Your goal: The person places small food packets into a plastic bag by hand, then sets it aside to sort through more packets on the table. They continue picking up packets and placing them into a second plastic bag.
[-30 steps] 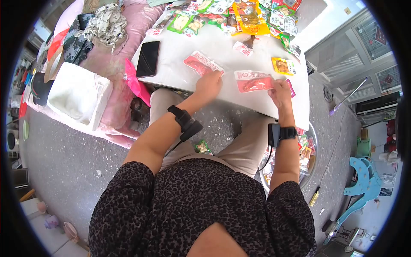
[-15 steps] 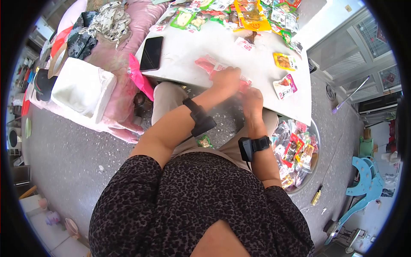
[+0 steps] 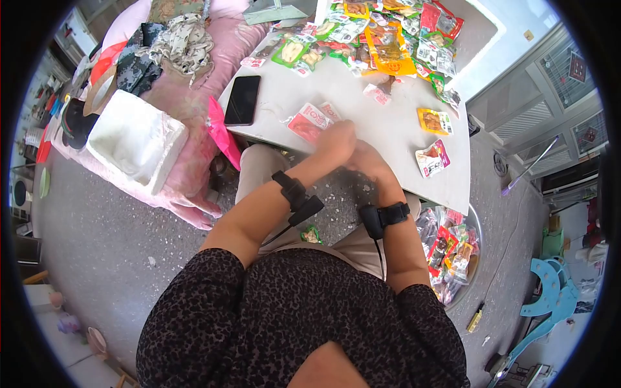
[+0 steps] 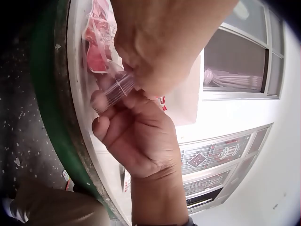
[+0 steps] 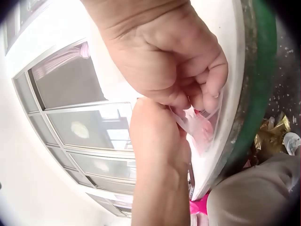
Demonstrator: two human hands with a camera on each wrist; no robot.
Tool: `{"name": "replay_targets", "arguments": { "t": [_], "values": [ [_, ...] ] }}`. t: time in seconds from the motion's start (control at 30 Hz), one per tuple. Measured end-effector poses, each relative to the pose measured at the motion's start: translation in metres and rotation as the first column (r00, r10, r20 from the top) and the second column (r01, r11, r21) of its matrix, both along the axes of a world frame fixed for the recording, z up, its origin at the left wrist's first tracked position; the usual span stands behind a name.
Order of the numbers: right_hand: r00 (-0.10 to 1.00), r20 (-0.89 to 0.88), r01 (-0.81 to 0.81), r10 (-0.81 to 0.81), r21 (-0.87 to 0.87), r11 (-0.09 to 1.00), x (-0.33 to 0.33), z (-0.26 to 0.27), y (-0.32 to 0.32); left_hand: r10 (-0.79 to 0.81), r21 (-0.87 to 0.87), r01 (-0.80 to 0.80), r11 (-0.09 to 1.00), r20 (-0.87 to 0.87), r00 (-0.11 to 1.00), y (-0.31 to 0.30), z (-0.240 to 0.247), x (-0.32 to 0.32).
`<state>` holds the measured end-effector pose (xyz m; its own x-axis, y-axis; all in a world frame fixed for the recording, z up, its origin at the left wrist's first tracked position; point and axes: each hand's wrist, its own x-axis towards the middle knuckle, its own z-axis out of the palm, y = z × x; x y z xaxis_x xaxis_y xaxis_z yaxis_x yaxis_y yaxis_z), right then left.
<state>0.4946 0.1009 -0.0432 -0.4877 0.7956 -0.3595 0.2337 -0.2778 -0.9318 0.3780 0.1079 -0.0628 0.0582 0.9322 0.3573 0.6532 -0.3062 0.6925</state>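
Two pink-and-white packets [image 3: 310, 123] lie overlapped near the table's front edge, their right ends hidden by the hands. My left hand [image 3: 337, 143] pinches the clear end of the pink packets, and my right hand [image 3: 367, 160] meets it just to the right. In the left wrist view, the right hand [image 4: 141, 136] has curled fingers around a ridged clear plastic edge, below the red-pink contents [image 4: 98, 44]; the left hand [image 4: 157, 47] covers part of it. The right wrist view shows the right hand [image 5: 174, 61] gripping clear plastic above a pink packet [image 5: 202, 134].
A black phone [image 3: 242, 100] lies left of the packets. Colourful packets [image 3: 388, 48] are heaped at the table's back. An orange packet [image 3: 435, 121] and a purple-edged packet [image 3: 432, 158] lie at right. A basin [image 3: 475, 258] of packets stands on the floor.
My right hand has brought its pink packet leftward to the other one. The hands have come together, the packets now overlap, and the purple-edged packet is uncovered.
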Motion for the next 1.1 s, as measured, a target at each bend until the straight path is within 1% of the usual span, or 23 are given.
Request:
{"name": "replay_targets", "arguments": {
  "t": [0.07, 0.1, 0.2, 0.27, 0.33, 0.43, 0.47, 0.5, 0.57, 0.63, 0.7, 0.73, 0.77, 0.8, 0.83, 0.87, 0.97, 1.0, 1.07, 1.1],
  "values": [
    [0.998, 0.059, 0.014, -0.017, 0.048, 0.999, 0.007, 0.007, 0.007, -0.023, 0.099, 0.020, 0.995, 0.033, 0.999, 0.002, -0.005, -0.005],
    [0.996, 0.089, 0.023, -0.029, 0.074, 0.997, 0.013, 0.010, 0.012, -0.042, 0.127, 0.042, 0.991, 0.000, 0.999, 0.003, -0.010, -0.007],
    [0.997, 0.036, 0.068, -0.071, 0.060, 0.996, 0.033, 0.012, 0.031, -0.084, 0.220, 0.104, 0.970, -0.102, 0.991, 0.005, -0.022, -0.013],
    [0.991, 0.070, 0.107, -0.113, 0.088, 0.990, 0.043, 0.019, 0.046, -0.089, 0.291, 0.137, 0.947, -0.172, 0.981, 0.004, -0.026, -0.013],
    [0.979, 0.114, 0.158, -0.171, 0.117, 0.981, 0.050, 0.026, 0.064, -0.096, 0.364, 0.136, 0.921, -0.124, 0.988, 0.005, -0.027, -0.013],
    [0.962, 0.095, 0.245, -0.257, 0.115, 0.963, 0.051, 0.035, 0.094, -0.058, 0.479, 0.097, 0.872, -0.096, 0.994, 0.007, -0.032, -0.011],
    [0.961, 0.052, 0.264, -0.270, 0.095, 0.960, 0.049, 0.035, 0.108, -0.034, 0.518, 0.078, 0.852, -0.093, 0.995, 0.008, -0.033, -0.010],
    [0.968, -0.007, 0.251, -0.251, 0.081, 0.965, 0.045, 0.034, 0.122, -0.055, 0.518, 0.098, 0.850, -0.098, 0.994, 0.007, -0.033, -0.011],
    [0.969, -0.131, 0.217, -0.209, 0.050, 0.975, 0.035, 0.025, 0.157, -0.091, 0.515, 0.136, 0.846, -0.112, 0.989, 0.005, -0.030, -0.015],
    [0.982, -0.131, 0.162, -0.136, 0.209, 0.965, 0.021, -0.023, 0.219, -0.098, 0.514, 0.146, 0.845, -0.119, 0.988, 0.004, -0.033, -0.015],
    [0.980, -0.141, 0.174, -0.139, 0.280, 0.944, -0.002, -0.040, 0.248, -0.101, 0.538, 0.149, 0.830, -0.118, 0.988, 0.005, -0.036, -0.015],
    [0.972, -0.155, 0.213, -0.176, 0.274, 0.938, -0.023, -0.037, 0.252, -0.099, 0.563, 0.146, 0.814, -0.113, 0.989, 0.005, -0.035, -0.016],
    [0.949, -0.186, 0.284, -0.253, 0.163, 0.945, -0.039, -0.032, 0.256, -0.098, 0.586, 0.143, 0.798, -0.108, 0.989, 0.006, -0.035, -0.016],
    [0.916, -0.214, 0.357, -0.339, 0.051, 0.933, -0.056, -0.027, 0.260, -0.109, 0.574, 0.155, 0.804, -0.113, 0.988, 0.006, -0.036, -0.016],
    [0.856, -0.229, 0.433, -0.463, -0.171, 0.885, -0.071, -0.022, 0.268, -0.119, 0.561, 0.165, 0.811, -0.119, 0.986, 0.005, -0.036, -0.017],
    [0.785, -0.212, 0.480, -0.582, -0.384, 0.789, -0.084, -0.018, 0.275, -0.128, 0.549, 0.176, 0.817, -0.124, 0.984, 0.006, -0.036, -0.018],
    [0.691, -0.273, 0.479, -0.669, -0.520, 0.707, -0.109, -0.023, 0.299, -0.126, 0.549, 0.177, 0.817, -0.130, 0.984, 0.007, -0.037, -0.019],
    [0.673, -0.309, 0.457, -0.672, -0.541, 0.706, -0.113, -0.024, 0.303, -0.141, 0.528, 0.199, 0.826, -0.149, 0.979, 0.007, -0.037, -0.020],
    [0.632, -0.378, 0.411, -0.676, -0.576, 0.706, -0.119, -0.023, 0.309, -0.154, 0.524, 0.199, 0.828, -0.128, 0.980, 0.007, -0.036, -0.019],
    [0.657, -0.403, 0.396, -0.637, -0.535, 0.746, -0.120, -0.029, 0.316, -0.160, 0.524, 0.199, 0.828, -0.118, 0.980, 0.007, -0.036, -0.020]
  ]
}}
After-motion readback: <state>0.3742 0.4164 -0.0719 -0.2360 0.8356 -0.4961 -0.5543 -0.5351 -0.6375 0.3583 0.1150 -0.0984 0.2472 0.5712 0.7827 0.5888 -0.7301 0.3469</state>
